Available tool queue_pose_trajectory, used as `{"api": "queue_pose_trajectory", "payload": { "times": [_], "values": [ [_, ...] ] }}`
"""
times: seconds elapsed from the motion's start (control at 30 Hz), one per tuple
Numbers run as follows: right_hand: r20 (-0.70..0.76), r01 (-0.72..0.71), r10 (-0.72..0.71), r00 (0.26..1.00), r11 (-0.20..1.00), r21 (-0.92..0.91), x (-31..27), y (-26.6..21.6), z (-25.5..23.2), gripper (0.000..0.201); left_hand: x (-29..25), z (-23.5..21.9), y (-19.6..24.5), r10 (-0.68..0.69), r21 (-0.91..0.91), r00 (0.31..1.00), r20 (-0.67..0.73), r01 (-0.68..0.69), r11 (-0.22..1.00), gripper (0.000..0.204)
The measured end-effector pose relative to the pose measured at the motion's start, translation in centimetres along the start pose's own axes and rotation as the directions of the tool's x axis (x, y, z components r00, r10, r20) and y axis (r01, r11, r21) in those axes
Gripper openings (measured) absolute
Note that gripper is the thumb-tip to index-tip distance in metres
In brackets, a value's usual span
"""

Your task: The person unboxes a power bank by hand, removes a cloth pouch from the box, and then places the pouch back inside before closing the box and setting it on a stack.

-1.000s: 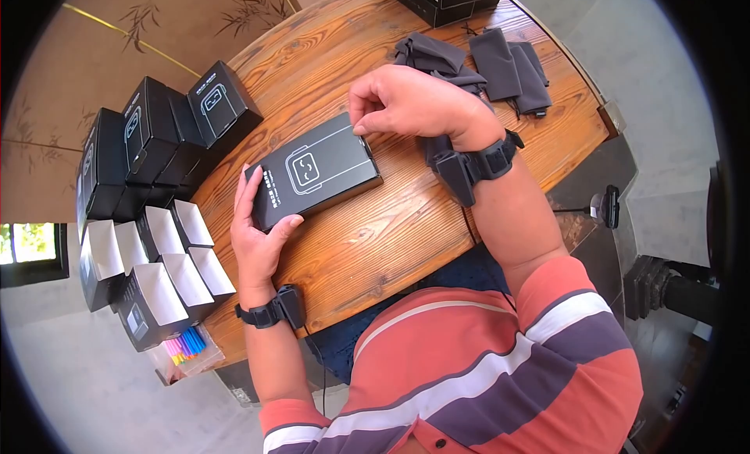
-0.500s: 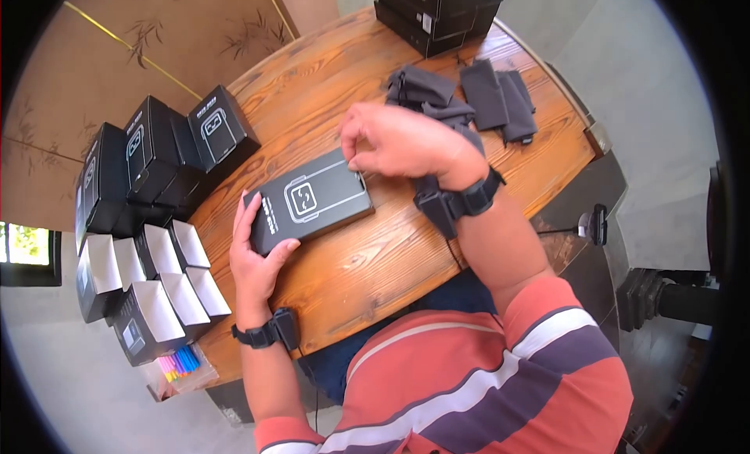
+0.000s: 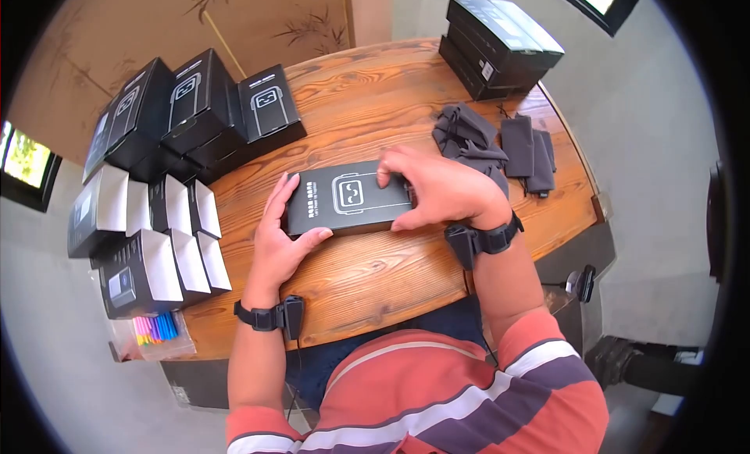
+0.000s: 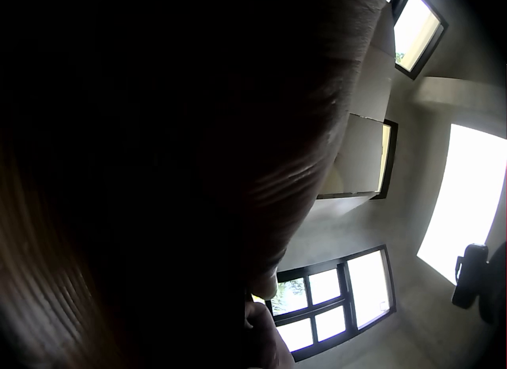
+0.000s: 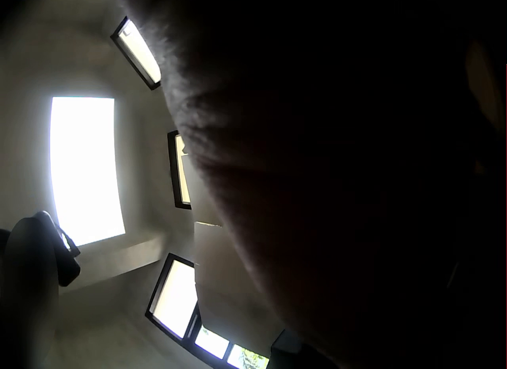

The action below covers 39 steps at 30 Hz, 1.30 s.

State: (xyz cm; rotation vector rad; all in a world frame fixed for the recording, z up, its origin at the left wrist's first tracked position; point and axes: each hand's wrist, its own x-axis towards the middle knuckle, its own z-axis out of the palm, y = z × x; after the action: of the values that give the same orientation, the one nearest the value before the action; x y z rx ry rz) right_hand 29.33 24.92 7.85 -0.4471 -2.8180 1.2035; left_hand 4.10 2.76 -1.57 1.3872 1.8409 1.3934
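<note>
A black cardboard box (image 3: 362, 195) with a white line-drawn smiling device on its top lies flat on the wooden table in front of the person. At its left end, the left hand (image 3: 283, 234) holds it, fingers along the end and thumb at the near edge. The right hand (image 3: 445, 190) grips the other end, its thumb on the near side and bent fingers over the top, covering that end. Both wrist views are mostly dark, filled by the left hand (image 4: 293, 163) and the right hand (image 5: 238, 171); the box is hidden there.
Stacked closed black boxes (image 3: 195, 110) stand at the left back, with open boxes showing white flaps (image 3: 160, 263) in front. A bag of colored pens (image 3: 156, 327) lies at the left edge. Grey drawstring pouches (image 3: 469, 138) and more boxes (image 3: 500, 48) are at the right.
The right hand has come down from pinching at the box's far right corner to gripping its right end. The left hand stays on the left end. The head view has shifted.
</note>
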Motion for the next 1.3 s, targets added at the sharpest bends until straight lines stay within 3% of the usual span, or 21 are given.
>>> {"api": "queue_pose_trajectory", "payload": {
  "times": [0.03, 0.1, 0.17, 0.2, 0.3, 0.33, 0.47, 0.6, 0.73, 0.8, 0.93, 1.0, 1.07, 1.1, 1.2, 1.3],
  "values": [
    [0.017, 0.01, -0.01, 1.0, 1.0, -0.018, -0.3, 0.2, -0.6, 0.068, -0.2, 0.4, -0.5, -0.049, -0.255, 0.999, 0.006, 0.049, 0.966, 0.104],
    [-0.133, 0.023, -0.016, 0.991, 0.999, 0.047, -1.3, 1.5, -2.2, 0.061, -0.2, 0.1, -0.8, -0.052, -0.276, 0.998, -0.044, 0.038, 0.96, 0.103],
    [-0.344, -0.048, 0.128, 0.93, 0.971, 0.234, -2.0, 1.8, -3.5, 0.058, -0.2, 0.0, -0.6, -0.045, -0.262, 0.995, -0.088, 0.02, 0.965, 0.101],
    [-0.444, -0.046, 0.192, 0.875, 0.946, 0.32, -1.8, 1.7, -4.1, 0.056, -0.3, 0.0, -0.7, -0.044, -0.273, 0.994, -0.104, 0.014, 0.962, 0.101],
    [-0.724, -0.209, 0.203, 0.659, 0.974, 0.083, 1.2, 2.9, -6.7, 0.057, 0.0, 0.2, -0.9, -0.046, -0.274, 0.995, -0.085, 0.021, 0.962, 0.097],
    [-0.713, -0.198, 0.268, 0.648, 0.963, 0.182, 2.5, 3.1, -7.6, 0.063, 0.0, 0.2, -0.9, -0.053, -0.248, 0.995, -0.08, 0.032, 0.968, 0.095],
    [-0.864, -0.465, 0.241, 0.442, 0.885, 0.009, 8.0, 11.2, -8.2, 0.073, 0.0, 0.2, -1.2, -0.048, -0.229, 0.997, -0.066, 0.032, 0.973, 0.086],
    [-0.824, -0.604, 0.334, 0.458, 0.797, -0.013, 8.7, 14.3, -7.2, 0.075, 0.0, -0.1, -0.9, -0.054, -0.223, 0.998, -0.042, 0.043, 0.974, 0.077],
    [-0.841, -0.626, 0.34, 0.421, 0.78, 0.002, 8.0, 13.8, -6.2, 0.079, 0.0, -0.1, -0.7, -0.045, -0.174, 0.998, -0.051, 0.035, 0.984, 0.071],
    [-0.842, -0.626, 0.326, 0.429, 0.78, -0.016, 7.8, 13.3, -6.0, 0.078, 0.0, 0.0, -0.6, -0.037, -0.137, 0.998, -0.051, 0.03, 0.99, 0.07],
    [-0.865, -0.668, 0.17, 0.472, 0.71, -0.224, 7.3, 9.4, -4.4, 0.065, 0.1, 0.4, -1.0, -0.005, -0.14, 0.994, -0.113, -0.011, 0.99, 0.072],
    [-0.798, -0.429, -0.107, 0.592, 0.797, -0.425, 8.0, 7.9, -3.1, 0.059, 0.0, 0.6, -1.1, 0.001, -0.124, 0.99, -0.141, -0.019, 0.992, 0.069],
    [-0.618, -0.213, -0.077, 0.783, 0.899, -0.382, 9.3, 4.3, -2.1, 0.063, 0.1, 0.4, -0.6, -0.051, -0.152, 0.986, -0.156, 0.027, 0.988, 0.062],
    [-0.557, -0.15, -0.109, 0.823, 0.905, -0.399, 10.3, 3.2, -0.8, 0.068, 0.0, 0.3, -0.6, -0.053, -0.146, 0.987, -0.153, 0.03, 0.989, 0.062],
    [-0.384, 0.028, -0.228, 0.895, 0.887, -0.462, 13.8, 0.1, 2.6, 0.079, 0.0, 0.1, -0.8, -0.083, -0.165, 0.982, -0.17, 0.055, 0.985, 0.057],
    [-0.345, 0.119, -0.35, 0.871, 0.832, -0.541, 17.7, 0.2, 6.1, 0.08, 0.0, 0.1, -1.2, -0.077, -0.212, 0.975, -0.209, 0.031, 0.977, 0.055]
  ]
}}
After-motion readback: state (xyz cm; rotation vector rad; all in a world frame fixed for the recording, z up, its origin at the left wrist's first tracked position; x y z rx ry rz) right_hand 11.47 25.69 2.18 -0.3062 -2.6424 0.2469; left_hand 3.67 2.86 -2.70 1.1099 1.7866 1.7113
